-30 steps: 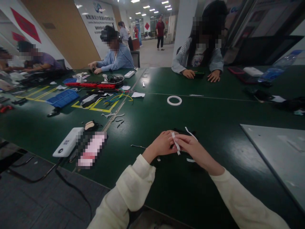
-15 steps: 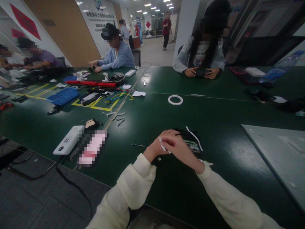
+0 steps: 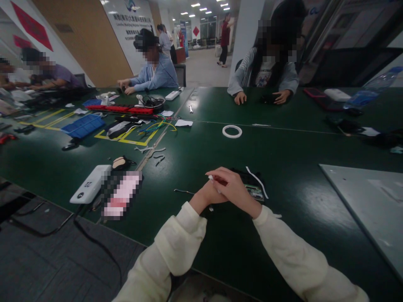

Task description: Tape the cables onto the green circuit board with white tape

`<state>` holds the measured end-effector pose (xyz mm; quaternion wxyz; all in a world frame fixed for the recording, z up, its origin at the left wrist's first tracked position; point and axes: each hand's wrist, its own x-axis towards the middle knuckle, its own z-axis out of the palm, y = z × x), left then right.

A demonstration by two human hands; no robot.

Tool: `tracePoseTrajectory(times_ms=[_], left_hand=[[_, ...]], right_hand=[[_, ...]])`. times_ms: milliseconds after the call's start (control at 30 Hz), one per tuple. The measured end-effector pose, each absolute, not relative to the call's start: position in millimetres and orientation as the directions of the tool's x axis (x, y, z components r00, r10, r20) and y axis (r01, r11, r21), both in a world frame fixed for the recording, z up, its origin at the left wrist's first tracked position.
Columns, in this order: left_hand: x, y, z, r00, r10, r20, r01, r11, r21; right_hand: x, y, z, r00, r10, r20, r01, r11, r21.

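My right hand lies over my left hand on the dark green table, near its front edge. The right fingers are curled and pinch a small white strip at the fingertips. My left hand is mostly covered, its fingers hidden. Just right of my hands lies a small green circuit board on a dark piece, with a longer white strip draped across it.
A white tape ring sits farther back at centre. A white power bank and a pink blurred object lie at the left. A grey board is at the right. Coloured wires, red and blue trays and seated people fill the far side.
My right hand has slid left over my left hand and folded the white strip down into its fingertips. The circuit board, earlier hidden by my hands, now shows.
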<state>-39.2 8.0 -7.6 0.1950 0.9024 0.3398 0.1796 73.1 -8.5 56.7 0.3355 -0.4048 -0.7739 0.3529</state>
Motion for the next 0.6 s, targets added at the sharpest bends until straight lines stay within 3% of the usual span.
tracePoseTrajectory(times_ms=[267, 433, 600], left_hand=[[-39, 14, -19, 0.719, 0.639, 0.272, 0.443, -0.724, 0.529], [-41, 16, -15, 0.741, 0.62, 0.259, 0.43, -0.734, 0.526], [-42, 11, -2, 0.751, 0.608, 0.257, 0.479, -0.77, 0.422]], right_hand=[[83, -17, 65, -0.371, 0.924, 0.088, 0.168, 0.159, -0.973], [81, -28, 63, -0.346, 0.938, 0.021, 0.337, 0.145, -0.93], [75, -31, 43, -0.313, 0.937, 0.157, 0.503, 0.304, -0.809]])
